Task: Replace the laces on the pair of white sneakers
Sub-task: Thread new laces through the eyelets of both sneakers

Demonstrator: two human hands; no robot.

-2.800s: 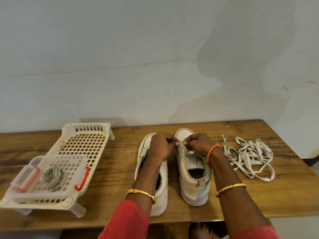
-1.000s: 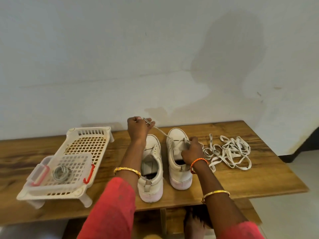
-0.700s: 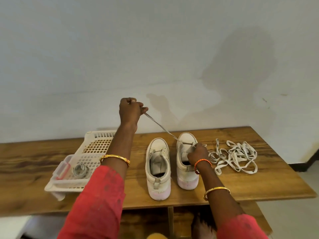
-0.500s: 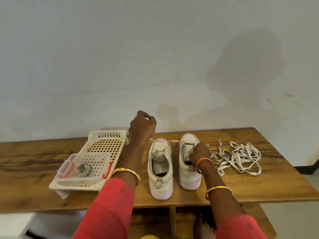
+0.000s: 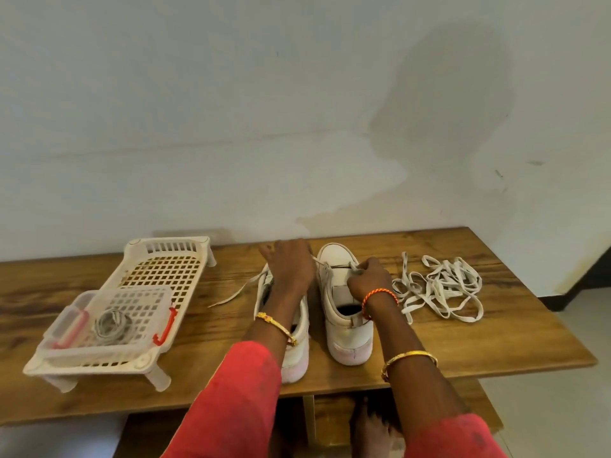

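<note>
Both hands working: left hand (image 5: pixel 291 264) pinching lace (image 5: pixel 238 290) beside left sneaker (image 5: pixel 295 350), right hand (image 5: pixel 367 279) gripping right sneaker (image 5: pixel 344 325) tongue, resting on tabletop (image 5: pixel 496 335).

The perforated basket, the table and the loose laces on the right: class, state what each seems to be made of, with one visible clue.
Perforated basket: likely moulded plastic, cream, matte, with a regular grid of holes.
Table: wood or wood-look laminate, brown with streaky grain, slight sheen.
Loose laces: probably flat woven fabric, off-white, lying in limp tangled loops.
</note>
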